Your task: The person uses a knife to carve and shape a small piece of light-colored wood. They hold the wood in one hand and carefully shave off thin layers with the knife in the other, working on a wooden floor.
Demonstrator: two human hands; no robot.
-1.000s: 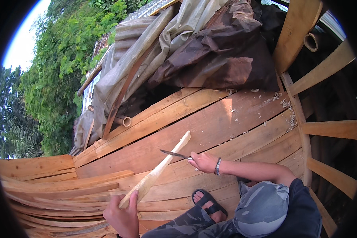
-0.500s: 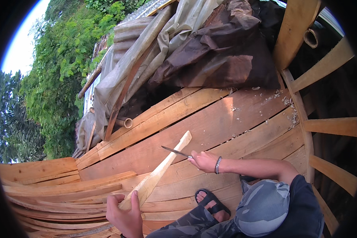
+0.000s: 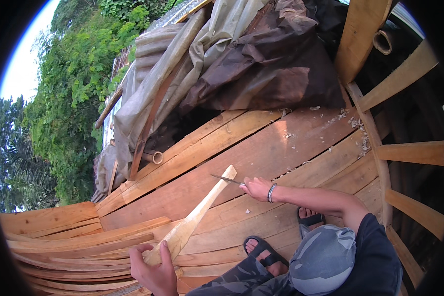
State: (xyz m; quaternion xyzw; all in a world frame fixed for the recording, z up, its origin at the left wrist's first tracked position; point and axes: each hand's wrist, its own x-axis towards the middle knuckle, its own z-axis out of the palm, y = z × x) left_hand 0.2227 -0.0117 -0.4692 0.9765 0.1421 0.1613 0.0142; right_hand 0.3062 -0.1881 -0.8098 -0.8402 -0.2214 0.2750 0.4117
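Gripping the lower, wider end of a pale wooden piece (image 3: pixel 195 217), our left hand (image 3: pixel 153 269) was closed around it near the bottom of the view, fingers wrapped over the wood and thumb lying along its face. That piece ran up and to the right from the hand, narrowing along its middle and ending in a squared tip, tilted over the boards rather than lying flat on them. Our right hand (image 3: pixel 256 188) was shut on the handle of a knife (image 3: pixel 227 179), whose thin dark blade pointed left and met the wooden piece just under its upper tip; we could not tell how deep the edge sat in the wood. A bracelet (image 3: pixel 270 193) circled the right wrist, and the forearm came in from the right across the boards. Under both hands lay wide reddish planks (image 3: pixel 261 153) curving like the inside of a hull, with pale shavings (image 3: pixel 352 123) scattered toward the upper right. Our feet in dark sandals (image 3: pixel 264 251) rested on the planks just below the right arm, and camouflage-patterned trousers (image 3: pixel 237 281) showed at the lower edge beside a grey patterned cap (image 3: pixel 325 259). Curved wooden ribs (image 3: pixel 412 153) stood along the right side. Beyond the planks a heap of grey and brown tarpaulin (image 3: pixel 241 69) was draped over timber, a bamboo tube (image 3: pixel 153 157) poked out at its foot, and green trees (image 3: pixel 69 98) filled the left.
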